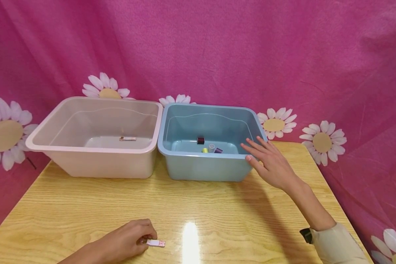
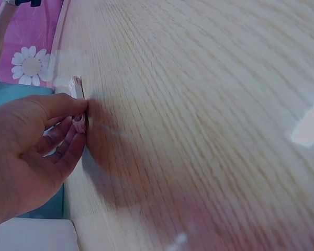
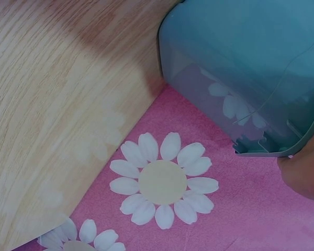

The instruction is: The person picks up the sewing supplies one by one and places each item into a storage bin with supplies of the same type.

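Note:
My left hand point(image 1: 127, 240) is low over the table and pinches a small, flat white strip with red marks point(image 1: 156, 242) between thumb and fingers. In the left wrist view that strip point(image 2: 77, 93) lies close to the tabletop, partly hidden by the thumb. My right hand point(image 1: 270, 163), fingers straight and spread, is at the right front corner of the blue tub point(image 1: 204, 167). Inside that tub lie several thread spools: a dark one point(image 1: 200, 140), a yellow one point(image 1: 205, 150), a whitish one point(image 1: 212, 147) and a purple one point(image 1: 218, 150).
Left of the blue tub stands a pale pink tub point(image 1: 102, 163), with a small brown-and-white strip point(image 1: 127, 138) on its floor. Both tubs stand side by side toward the back of the wooden table point(image 1: 118, 198). A pink curtain with daisies point(image 1: 217, 55) hangs behind.

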Motion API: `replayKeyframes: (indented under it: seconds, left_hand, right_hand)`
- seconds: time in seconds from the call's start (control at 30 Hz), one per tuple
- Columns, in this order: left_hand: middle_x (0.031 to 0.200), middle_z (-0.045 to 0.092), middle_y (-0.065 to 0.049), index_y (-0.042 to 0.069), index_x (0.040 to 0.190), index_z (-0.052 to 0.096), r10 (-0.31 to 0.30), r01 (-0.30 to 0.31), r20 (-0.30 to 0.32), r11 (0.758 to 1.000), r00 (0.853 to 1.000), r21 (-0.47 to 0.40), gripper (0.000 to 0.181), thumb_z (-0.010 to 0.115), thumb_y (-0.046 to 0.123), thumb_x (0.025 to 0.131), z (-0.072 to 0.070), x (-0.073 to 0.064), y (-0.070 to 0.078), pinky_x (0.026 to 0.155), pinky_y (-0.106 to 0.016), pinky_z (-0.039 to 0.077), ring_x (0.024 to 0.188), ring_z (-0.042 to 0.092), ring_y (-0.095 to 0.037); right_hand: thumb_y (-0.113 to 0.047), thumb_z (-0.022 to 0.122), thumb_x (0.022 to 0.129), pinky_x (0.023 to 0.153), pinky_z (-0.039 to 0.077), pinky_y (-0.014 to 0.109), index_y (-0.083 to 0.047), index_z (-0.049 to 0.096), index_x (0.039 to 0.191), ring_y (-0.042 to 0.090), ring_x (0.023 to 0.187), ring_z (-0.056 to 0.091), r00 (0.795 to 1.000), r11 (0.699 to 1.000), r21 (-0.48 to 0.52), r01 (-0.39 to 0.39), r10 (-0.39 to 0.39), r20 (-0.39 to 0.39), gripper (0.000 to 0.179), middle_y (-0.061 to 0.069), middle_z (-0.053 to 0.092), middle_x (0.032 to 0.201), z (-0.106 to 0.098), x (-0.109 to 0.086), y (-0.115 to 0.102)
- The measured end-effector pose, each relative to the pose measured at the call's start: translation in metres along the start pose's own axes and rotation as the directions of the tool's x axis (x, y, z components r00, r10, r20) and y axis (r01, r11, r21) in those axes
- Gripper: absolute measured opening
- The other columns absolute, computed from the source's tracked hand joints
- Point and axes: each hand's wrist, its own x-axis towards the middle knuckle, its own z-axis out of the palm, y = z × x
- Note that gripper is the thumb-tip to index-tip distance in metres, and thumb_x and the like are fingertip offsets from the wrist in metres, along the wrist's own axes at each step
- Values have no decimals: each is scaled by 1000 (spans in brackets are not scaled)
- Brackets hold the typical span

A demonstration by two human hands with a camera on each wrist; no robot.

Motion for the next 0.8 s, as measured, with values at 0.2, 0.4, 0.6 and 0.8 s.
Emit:
replayKeyframes:
  seconds: [0.2,0.4,0.6,0.8]
  left_hand:
    - [92,55,18,17,100,72,9,-9,2,1000,1000,-1,22,66,-2,91,0,0,0,61,-17,45,71,46,2]
    - [92,55,19,17,100,72,11,-11,7,1000,1000,4,21,66,-2,92,-1,0,2,62,-18,45,72,46,2]
    - [92,54,19,17,99,72,13,-13,12,1000,1000,19,21,65,-2,92,0,1,1,63,-18,44,73,45,2]
    - [92,54,19,17,100,72,16,-16,24,1000,1000,14,19,65,0,93,0,0,0,63,-18,44,74,46,2]
  right_hand:
    - [-34,51,104,118,12,56,-13,50,148,41,146,22,1000,1000,-4,-1,1,1,48,12,41,154,0,0,0]
    - [-35,50,105,118,11,55,-13,50,148,41,146,22,1000,1000,2,0,0,2,49,9,39,155,0,0,0]
    - [-35,50,105,118,10,54,-14,50,148,41,146,21,1000,1000,8,-3,3,5,49,10,39,155,0,0,0]
    - [-35,51,104,117,11,56,-13,50,148,41,146,21,1000,1000,7,-3,3,0,49,11,40,155,0,0,0]
